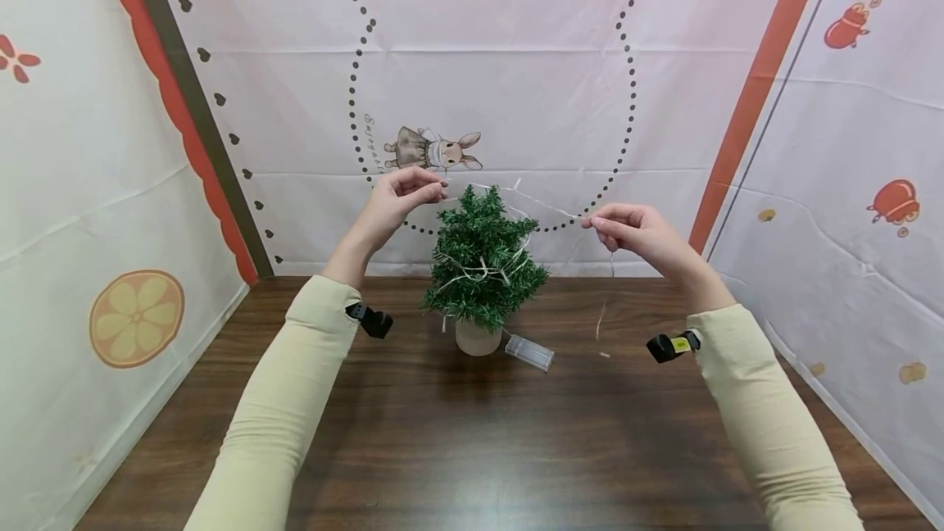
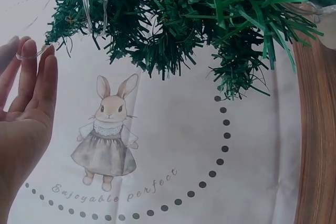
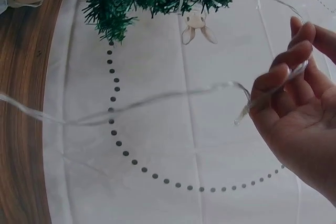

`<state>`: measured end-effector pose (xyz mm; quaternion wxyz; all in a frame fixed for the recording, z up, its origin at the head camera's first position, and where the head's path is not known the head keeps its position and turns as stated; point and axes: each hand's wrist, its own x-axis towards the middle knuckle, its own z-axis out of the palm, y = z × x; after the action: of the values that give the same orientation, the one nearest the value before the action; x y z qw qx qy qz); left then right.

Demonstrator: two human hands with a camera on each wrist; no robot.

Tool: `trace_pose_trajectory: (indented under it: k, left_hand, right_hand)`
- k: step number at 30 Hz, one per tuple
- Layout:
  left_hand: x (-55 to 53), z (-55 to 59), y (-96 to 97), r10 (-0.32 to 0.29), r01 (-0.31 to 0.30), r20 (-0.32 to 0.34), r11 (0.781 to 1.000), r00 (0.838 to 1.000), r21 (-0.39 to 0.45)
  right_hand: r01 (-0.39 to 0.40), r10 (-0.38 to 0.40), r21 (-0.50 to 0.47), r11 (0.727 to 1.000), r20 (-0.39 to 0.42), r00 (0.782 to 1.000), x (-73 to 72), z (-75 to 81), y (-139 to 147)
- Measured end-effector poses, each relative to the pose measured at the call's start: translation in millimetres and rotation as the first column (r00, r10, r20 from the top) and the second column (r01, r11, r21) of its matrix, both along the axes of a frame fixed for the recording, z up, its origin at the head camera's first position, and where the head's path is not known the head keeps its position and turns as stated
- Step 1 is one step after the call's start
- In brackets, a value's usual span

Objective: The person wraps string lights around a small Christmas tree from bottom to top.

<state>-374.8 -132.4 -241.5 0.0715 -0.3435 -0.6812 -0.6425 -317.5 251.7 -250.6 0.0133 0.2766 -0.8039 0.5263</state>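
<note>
A small green artificial Christmas tree (image 1: 483,256) in a pale pot (image 1: 478,338) stands on the wooden table. A clear string of lights (image 1: 542,202) loops round its branches and stretches behind its top between both hands. Left of the treetop, my left hand (image 1: 401,199) pinches the string between thumb and fingers; the left wrist view shows the thin wire at those fingertips. Out to the right, my right hand (image 1: 640,238) pinches the string too, and its loose end hangs from the fingers toward the table. In the right wrist view a small clear bulb (image 3: 241,115) pokes out below the fingers.
A clear battery box (image 1: 529,352) lies on the table (image 1: 472,449) at the right of the pot, its wire running to the tree. Printed cloth walls (image 1: 501,88) with a rabbit picture (image 1: 433,149) close in the back and both sides.
</note>
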Motion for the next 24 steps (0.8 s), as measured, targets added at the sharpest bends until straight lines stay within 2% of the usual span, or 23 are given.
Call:
trace_pose_trajectory:
  k: [5,10,15,20,24]
  left_hand:
    - [-3.9,-1.5,2.2,0.0,0.0,-0.002,0.998,1.0,0.067]
    - [-8.8,-5.4,2.1,-0.033,0.016,0.083,0.981,0.996,0.196]
    - [-16.6,-6.9,4.4,-0.069,0.026,0.144,0.96,0.987,0.279]
    - [-26.6,-4.0,8.1,-0.101,0.016,0.205,0.925,0.974,0.38]
    - [-30.3,-7.8,3.3,-0.174,0.075,0.189,0.895,0.966,0.44]
  right_hand:
    - [-0.007,0.004,0.085,0.996,0.024,1.0,-0.4,-6.1,11.6]
    - [0.019,-0.023,0.095,0.995,0.04,0.999,2.3,-13.0,22.2]
    - [0.065,-0.06,-0.061,0.996,0.089,0.994,2.3,-9.4,20.5]
    - [0.086,-0.065,-0.229,0.97,0.096,0.993,-2.6,1.1,12.5]
    - [0.048,-0.018,-0.309,0.95,0.1,0.995,-2.8,3.5,8.4]
